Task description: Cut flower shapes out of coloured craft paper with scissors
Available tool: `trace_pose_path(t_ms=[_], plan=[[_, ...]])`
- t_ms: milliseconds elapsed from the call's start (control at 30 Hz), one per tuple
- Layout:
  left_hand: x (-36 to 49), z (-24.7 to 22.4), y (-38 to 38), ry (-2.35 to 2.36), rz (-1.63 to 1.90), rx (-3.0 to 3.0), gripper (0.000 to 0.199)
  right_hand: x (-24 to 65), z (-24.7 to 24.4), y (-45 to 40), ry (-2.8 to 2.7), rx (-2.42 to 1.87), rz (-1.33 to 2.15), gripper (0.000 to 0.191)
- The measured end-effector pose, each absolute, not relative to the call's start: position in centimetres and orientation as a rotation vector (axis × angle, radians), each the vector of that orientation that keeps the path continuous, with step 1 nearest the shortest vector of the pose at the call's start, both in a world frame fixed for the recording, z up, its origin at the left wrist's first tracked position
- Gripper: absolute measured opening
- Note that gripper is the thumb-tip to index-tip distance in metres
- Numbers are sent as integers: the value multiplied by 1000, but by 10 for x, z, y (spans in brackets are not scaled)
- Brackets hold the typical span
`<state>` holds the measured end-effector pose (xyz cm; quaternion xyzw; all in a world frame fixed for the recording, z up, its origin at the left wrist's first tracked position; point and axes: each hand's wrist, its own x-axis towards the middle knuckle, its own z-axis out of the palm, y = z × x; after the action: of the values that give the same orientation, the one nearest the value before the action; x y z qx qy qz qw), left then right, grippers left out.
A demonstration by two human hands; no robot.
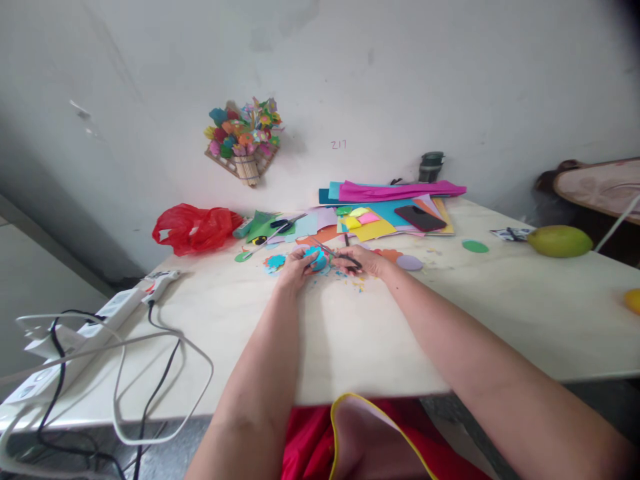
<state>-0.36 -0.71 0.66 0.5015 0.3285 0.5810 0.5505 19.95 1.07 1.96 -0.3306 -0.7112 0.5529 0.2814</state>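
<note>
Between the fingers of my left hand (297,265) is a blue paper flower (316,257) with a scalloped edge. My right hand (369,259) is closed around black-handled scissors (353,261), whose blades point left toward the flower's upper edge. Whether the blades touch the paper I cannot make out. Small paper scraps (359,287) lie scattered under and beside my hands. Left of my left hand rests another blue paper flower (275,262). Just past my right hand lie an orange paper flower (389,255) and a lilac paper oval (410,263).
Behind my hands are coloured paper sheets (377,229), a phone (420,218) and a second pair of scissors (283,225). A red plastic bag (196,229) sits back left, a power strip (83,350) with loose cables front left. To the right lies a mango (560,241).
</note>
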Motion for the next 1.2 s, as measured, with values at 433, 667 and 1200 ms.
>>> trace_pose_path(t_ms=[433, 667, 1200], plan=[[-3, 5, -7, 816, 1388, 1098, 44, 203, 22, 11, -1938, -896, 1454, 40], [-2, 5, -7, 813, 1365, 1036, 45, 203, 23, 10, -1935, -934, 1469, 33], [-3, 7, -10, 774, 1348, 1219, 43, 203, 25, 9, -1959, -922, 1458, 37]])
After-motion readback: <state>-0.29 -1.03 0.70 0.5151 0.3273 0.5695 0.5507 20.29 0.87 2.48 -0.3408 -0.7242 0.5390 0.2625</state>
